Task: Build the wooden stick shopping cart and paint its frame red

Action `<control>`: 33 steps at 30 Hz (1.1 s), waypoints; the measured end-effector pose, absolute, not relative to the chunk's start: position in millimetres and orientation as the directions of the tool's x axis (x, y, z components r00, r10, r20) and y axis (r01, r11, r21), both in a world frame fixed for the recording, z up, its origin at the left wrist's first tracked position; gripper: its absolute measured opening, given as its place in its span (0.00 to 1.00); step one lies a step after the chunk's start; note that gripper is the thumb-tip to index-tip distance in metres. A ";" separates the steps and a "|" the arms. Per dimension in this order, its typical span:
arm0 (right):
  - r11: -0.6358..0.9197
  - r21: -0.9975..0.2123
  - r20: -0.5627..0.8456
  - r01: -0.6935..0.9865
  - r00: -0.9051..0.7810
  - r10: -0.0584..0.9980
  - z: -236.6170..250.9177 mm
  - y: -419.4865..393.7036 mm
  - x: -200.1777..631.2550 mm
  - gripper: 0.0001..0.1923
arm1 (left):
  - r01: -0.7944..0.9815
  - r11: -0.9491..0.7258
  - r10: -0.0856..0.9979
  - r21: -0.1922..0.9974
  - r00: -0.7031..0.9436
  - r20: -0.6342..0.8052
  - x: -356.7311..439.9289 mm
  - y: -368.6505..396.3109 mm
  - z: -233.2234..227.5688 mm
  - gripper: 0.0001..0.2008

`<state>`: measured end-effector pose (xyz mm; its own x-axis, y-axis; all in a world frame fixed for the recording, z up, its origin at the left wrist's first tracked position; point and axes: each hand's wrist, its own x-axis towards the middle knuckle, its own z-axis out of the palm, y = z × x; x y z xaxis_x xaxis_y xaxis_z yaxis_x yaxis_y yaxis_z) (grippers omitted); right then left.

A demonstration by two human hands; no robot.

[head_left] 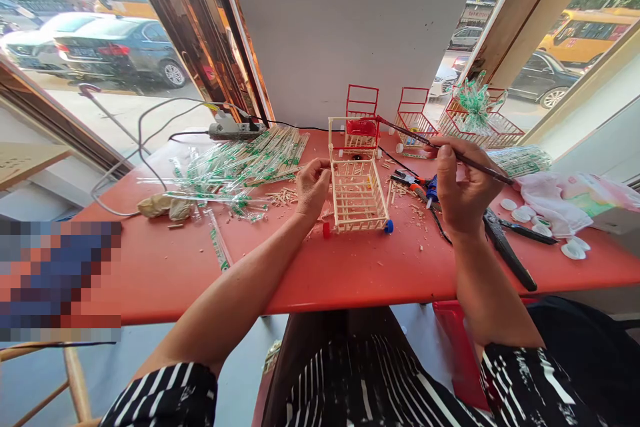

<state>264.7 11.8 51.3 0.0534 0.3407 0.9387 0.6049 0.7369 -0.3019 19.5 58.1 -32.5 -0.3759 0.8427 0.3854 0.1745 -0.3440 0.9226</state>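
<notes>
A small toy cart [358, 195] made of pale sticks stands on the red table [350, 267], with a red wheel and a blue wheel at its near end. My left hand [312, 185] grips the cart's left side. My right hand [463, 183] holds a thin dark paintbrush [440, 147], its tip pointing left toward the red-painted top of the cart. A small red container [361, 127] sits just behind the cart's handle.
Red-painted carts [415, 113] stand at the back, one [481, 120] holding green-tipped sticks. A pile of plastic-wrapped sticks [235, 163] lies left, by a power strip [231, 131] and cables. White caps [520, 213], a black tool [507, 250] and a plastic bag [565, 197] lie right.
</notes>
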 end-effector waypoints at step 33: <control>0.807 -0.343 0.912 0.480 -0.035 0.409 120.4 51.7 207.7 0.22 | 0.081 -0.362 0.858 0.929 -0.359 0.366 23.0 63.1 -39.0 0.11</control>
